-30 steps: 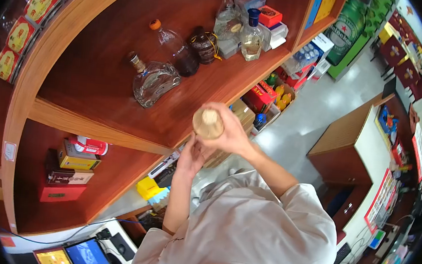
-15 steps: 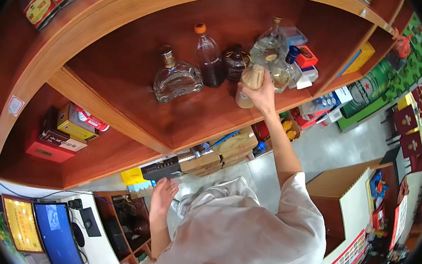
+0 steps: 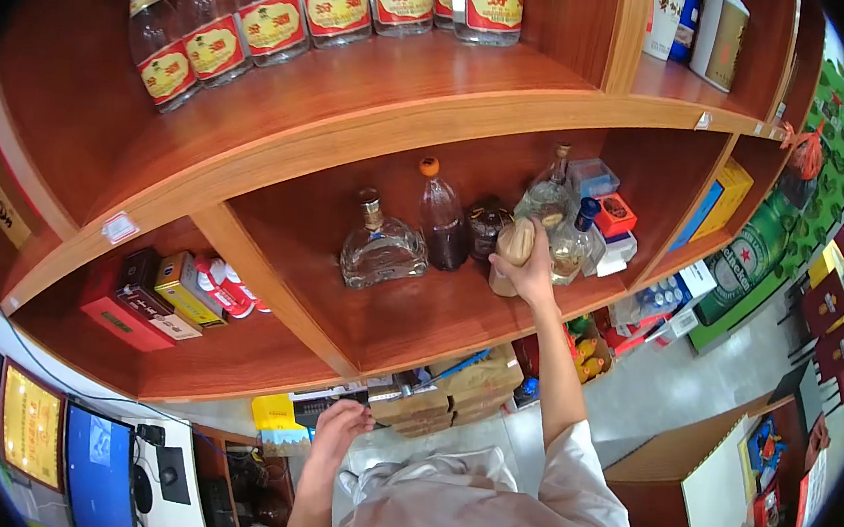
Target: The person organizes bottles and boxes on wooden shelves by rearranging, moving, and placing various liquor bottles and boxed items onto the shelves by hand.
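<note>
My right hand (image 3: 533, 268) is wrapped round a beige-topped bottle (image 3: 515, 242) standing at the shelf's front; its lower part is pale and partly covered by my fingers. Just behind it is a dark round bottle (image 3: 486, 229). To its right stand a blue-capped clear bottle (image 3: 572, 249) and a taller clear bottle with a stopper (image 3: 548, 196). Farther left are an orange-capped plastic bottle of dark liquid (image 3: 445, 220) and a wide glass decanter (image 3: 383, 252). My left hand (image 3: 339, 431) hangs below the shelf edge, fingers loosely bent and apart, holding nothing.
Several red-labelled bottles (image 3: 339, 7) line the upper shelf. Small boxes (image 3: 615, 217) sit right of the clear bottles. A wooden divider (image 3: 274, 286) separates the left compartment with its boxes (image 3: 153, 292). Cardboard boxes (image 3: 466, 388) lie beneath the shelf.
The view has tilted up, showing more of the upper shelf. My right hand stays on the beige-topped bottle. My left hand's fingers have bent a little more.
</note>
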Demonstrator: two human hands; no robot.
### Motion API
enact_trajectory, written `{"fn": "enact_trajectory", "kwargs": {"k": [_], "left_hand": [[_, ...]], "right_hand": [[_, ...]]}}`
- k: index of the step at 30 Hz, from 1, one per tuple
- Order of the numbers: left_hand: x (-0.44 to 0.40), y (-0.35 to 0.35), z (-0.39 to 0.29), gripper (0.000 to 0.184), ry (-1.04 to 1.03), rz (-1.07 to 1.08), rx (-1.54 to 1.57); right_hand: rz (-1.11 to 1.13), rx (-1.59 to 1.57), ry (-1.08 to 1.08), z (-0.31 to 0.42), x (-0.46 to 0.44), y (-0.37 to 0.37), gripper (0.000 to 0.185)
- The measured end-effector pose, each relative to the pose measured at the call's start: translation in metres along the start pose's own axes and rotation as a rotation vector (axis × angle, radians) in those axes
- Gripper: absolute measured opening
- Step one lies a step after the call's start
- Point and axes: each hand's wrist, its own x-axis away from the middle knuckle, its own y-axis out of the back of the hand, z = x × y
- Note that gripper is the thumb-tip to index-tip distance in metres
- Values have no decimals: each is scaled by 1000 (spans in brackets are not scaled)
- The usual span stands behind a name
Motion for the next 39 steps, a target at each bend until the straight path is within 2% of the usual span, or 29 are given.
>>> {"fn": "enact_trajectory", "kwargs": {"k": [3, 4, 5, 7, 9, 10, 11, 13, 14, 15, 17, 19, 20, 22, 23, 24, 25, 26, 27, 29, 31, 32, 35, 36, 39], "left_hand": [[-3, -31, -36, 8, -89, 206, -225], [1, -46, -49, 4, -134, 233, -279], [2, -54, -58, 4, -168, 284, -294], [2, -64, -71, 4, -229, 386, -326], [4, -70, -77, 4, -230, 427, -285], [6, -72, -77, 4, -210, 430, -271], [9, -73, -77, 5, -191, 430, -257], [15, -73, -76, 5, -168, 443, -259], [20, -74, -77, 5, -160, 455, -265], [24, -73, -77, 5, -157, 466, -270], [28, -64, -77, 7, -172, 405, -306], [37, -59, -80, 6, -193, 349, -306], [36, -51, -81, 4, -206, 332, -308], [37, -42, -81, 3, -198, 305, -258], [38, -36, -80, 3, -202, 319, -236], [40, -31, -80, 3, -202, 307, -225], [43, -27, -78, 3, -200, 294, -209], [50, -26, -78, 4, -209, 243, -219], [50, -16, -75, 5, -218, 221, -195], [18, 50, -65, 32, -169, 332, -265], [33, 43, -65, 30, -150, 210, -243], [42, 37, -64, 29, -136, 146, -226], [45, 14, -65, 6, -124, 118, -186], [54, -8, -72, 6, -120, 120, -180], [53, -29, -73, 6, -165, 225, -192]], "right_hand": [[-26, 81, 80, 28, 13, 20, 108], [-19, 157, 29, 43, 21, 30, 111], [-44, 178, 46, 55, 27, 43, 98], [-48, 12, -10, 103, 27, 77, 71], [-178, -50, 179, 130, 13, 112, 46], [-246, -57, 253, 169, 1, 135, 38], [-304, -226, 277, 186, -16, 150, 35], [-389, -282, 324, 223, -58, 183, 32], [-421, -247, 373, 225, -88, 196, 35], [-492, -13, 515, 235, -118, 211, 37], [-577, 93, 514, 241, -181, 222, 52], [-557, 95, 387, 234, -244, 222, 63], [-369, -8, 173, 249, -250, 225, 83], [-502, 146, 110, 231, -296, 207, 95], [-395, -13, 93, 220, -313, 202, 95], [-419, 105, 40, 219, -322, 197, 96], [-351, 139, -20, 224, -319, 197, 98], [-273, 48, -68, 191, -361, 184, 101], [-292, 81, -71, 200, -342, 184, 104], [-194, 2, -72, 198, -338, 187, 107], [-188, 71, -54, 192, -337, 192, 109], [-216, 55, -10, 176, -351, 187, 96], [-295, 270, -132, 195, -328, 195, 77], [-425, 387, -129, 208, -309, 198, 66], [-298, 165, -99, 202, -303, 208, 97]]}}
